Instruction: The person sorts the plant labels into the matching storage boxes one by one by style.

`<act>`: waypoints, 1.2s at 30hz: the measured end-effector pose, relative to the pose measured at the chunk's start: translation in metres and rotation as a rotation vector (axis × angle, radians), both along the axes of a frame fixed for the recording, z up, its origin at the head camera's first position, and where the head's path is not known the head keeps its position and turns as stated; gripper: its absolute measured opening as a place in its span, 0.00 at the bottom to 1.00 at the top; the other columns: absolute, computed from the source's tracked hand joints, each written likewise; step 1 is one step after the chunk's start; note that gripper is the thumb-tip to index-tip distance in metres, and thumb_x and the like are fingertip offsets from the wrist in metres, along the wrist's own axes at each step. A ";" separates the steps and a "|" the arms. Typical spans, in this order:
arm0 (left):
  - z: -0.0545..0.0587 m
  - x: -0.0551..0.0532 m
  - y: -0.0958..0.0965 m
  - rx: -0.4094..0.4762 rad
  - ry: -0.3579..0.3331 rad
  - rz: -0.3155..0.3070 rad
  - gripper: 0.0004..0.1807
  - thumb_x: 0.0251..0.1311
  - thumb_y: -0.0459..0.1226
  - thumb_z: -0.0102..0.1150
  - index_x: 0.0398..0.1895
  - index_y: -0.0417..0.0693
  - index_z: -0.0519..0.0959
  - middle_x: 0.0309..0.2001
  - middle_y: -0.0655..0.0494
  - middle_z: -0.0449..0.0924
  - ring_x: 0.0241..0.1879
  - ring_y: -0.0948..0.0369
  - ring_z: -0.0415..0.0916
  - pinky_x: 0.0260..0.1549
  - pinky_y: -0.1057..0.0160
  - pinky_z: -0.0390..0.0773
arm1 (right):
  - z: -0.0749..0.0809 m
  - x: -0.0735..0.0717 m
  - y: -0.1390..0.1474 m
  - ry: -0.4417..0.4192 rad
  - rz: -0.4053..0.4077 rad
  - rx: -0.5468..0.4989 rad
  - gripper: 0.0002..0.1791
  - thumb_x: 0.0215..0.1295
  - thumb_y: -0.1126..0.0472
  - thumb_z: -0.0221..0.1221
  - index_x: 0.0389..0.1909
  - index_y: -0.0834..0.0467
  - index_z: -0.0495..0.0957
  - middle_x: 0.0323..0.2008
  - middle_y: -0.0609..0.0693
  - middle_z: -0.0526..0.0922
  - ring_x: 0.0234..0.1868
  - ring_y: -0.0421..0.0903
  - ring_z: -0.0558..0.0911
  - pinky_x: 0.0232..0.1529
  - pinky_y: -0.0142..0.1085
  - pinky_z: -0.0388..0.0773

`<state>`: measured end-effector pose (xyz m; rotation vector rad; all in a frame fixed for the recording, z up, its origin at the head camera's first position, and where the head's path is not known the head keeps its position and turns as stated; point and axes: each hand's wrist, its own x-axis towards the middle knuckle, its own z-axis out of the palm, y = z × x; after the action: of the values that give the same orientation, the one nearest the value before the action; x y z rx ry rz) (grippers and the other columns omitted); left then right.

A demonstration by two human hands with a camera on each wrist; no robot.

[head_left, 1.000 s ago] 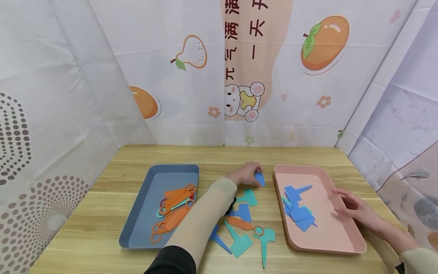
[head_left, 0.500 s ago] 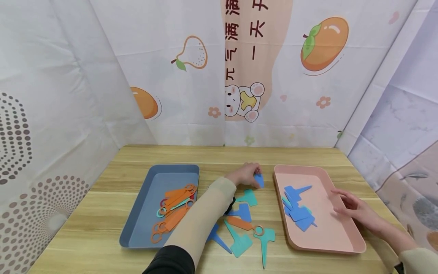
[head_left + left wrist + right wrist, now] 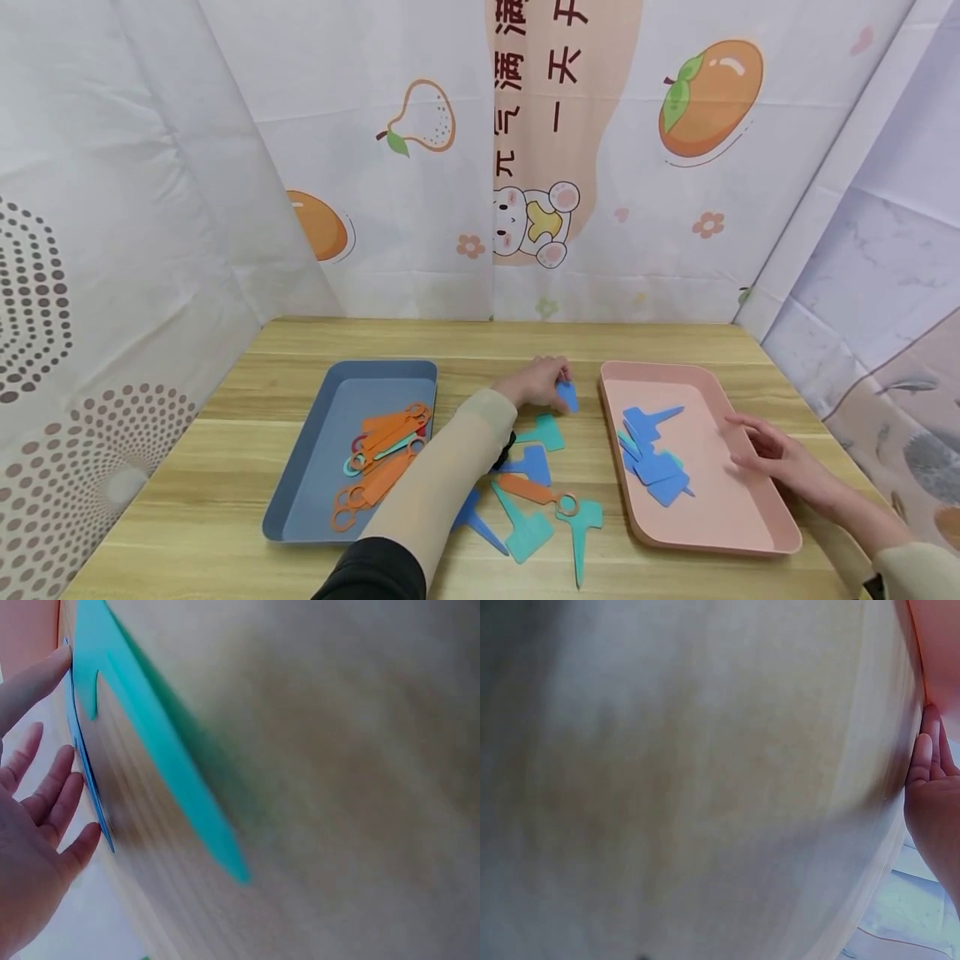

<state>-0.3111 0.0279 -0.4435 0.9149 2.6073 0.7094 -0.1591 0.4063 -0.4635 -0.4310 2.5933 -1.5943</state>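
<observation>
Thumb and fingers of my left hand (image 3: 536,382) pinch a blue plant label (image 3: 567,397) at its edges, at the back of the table. Seen nearly edge-on in the left wrist view, the label (image 3: 91,780) lies close to the wood. Beside it is a teal label (image 3: 161,742), whose head (image 3: 550,432) shows in the head view. My right hand (image 3: 783,462) rests at the right rim of the pink tray (image 3: 780,521), its fingers extended. Blue and teal labels (image 3: 660,479) overlap along that tray's left side.
A blue-grey tray (image 3: 300,492) at the left holds orange pieces with rings (image 3: 382,479) and some teal and red ones. Between the trays lie more labels, one blue (image 3: 532,464), one teal (image 3: 529,537), and an orange ringed piece (image 3: 528,489). My left forearm crosses the blue-grey tray's corner.
My left hand and the blue label have shifted very slightly left. The right hand stays at the pink tray's rim.
</observation>
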 end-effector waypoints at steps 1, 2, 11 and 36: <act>0.000 0.000 0.000 -0.014 0.000 0.017 0.25 0.50 0.42 0.75 0.48 0.50 0.72 0.48 0.57 0.74 0.51 0.60 0.66 0.57 0.65 0.63 | 0.000 0.000 0.001 0.004 0.010 0.000 0.30 0.66 0.72 0.57 0.68 0.62 0.62 0.51 0.28 0.75 0.50 0.25 0.73 0.43 0.22 0.71; 0.000 0.001 -0.001 -0.034 0.005 0.033 0.26 0.50 0.44 0.75 0.49 0.51 0.72 0.50 0.58 0.73 0.52 0.59 0.65 0.54 0.66 0.65 | 0.000 -0.001 0.001 0.004 0.009 -0.003 0.30 0.66 0.72 0.57 0.68 0.62 0.62 0.51 0.28 0.75 0.50 0.25 0.73 0.43 0.22 0.71; 0.003 0.002 -0.006 -0.144 0.049 0.108 0.29 0.47 0.54 0.74 0.49 0.53 0.78 0.44 0.61 0.71 0.46 0.61 0.63 0.48 0.67 0.66 | 0.000 0.000 0.001 -0.002 0.017 -0.016 0.30 0.66 0.72 0.57 0.69 0.63 0.62 0.52 0.28 0.75 0.51 0.24 0.72 0.44 0.22 0.71; 0.003 0.002 -0.011 0.422 -0.349 0.025 0.21 0.56 0.18 0.60 0.49 0.40 0.70 0.25 0.55 0.68 0.22 0.63 0.62 0.24 0.67 0.67 | -0.003 0.000 0.002 0.021 0.042 -0.040 0.31 0.65 0.74 0.56 0.68 0.63 0.62 0.51 0.31 0.77 0.50 0.27 0.74 0.44 0.23 0.71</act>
<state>-0.3096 0.0169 -0.4410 0.7773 2.2019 1.3293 -0.1592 0.4081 -0.4666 -0.5051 2.5532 -1.6400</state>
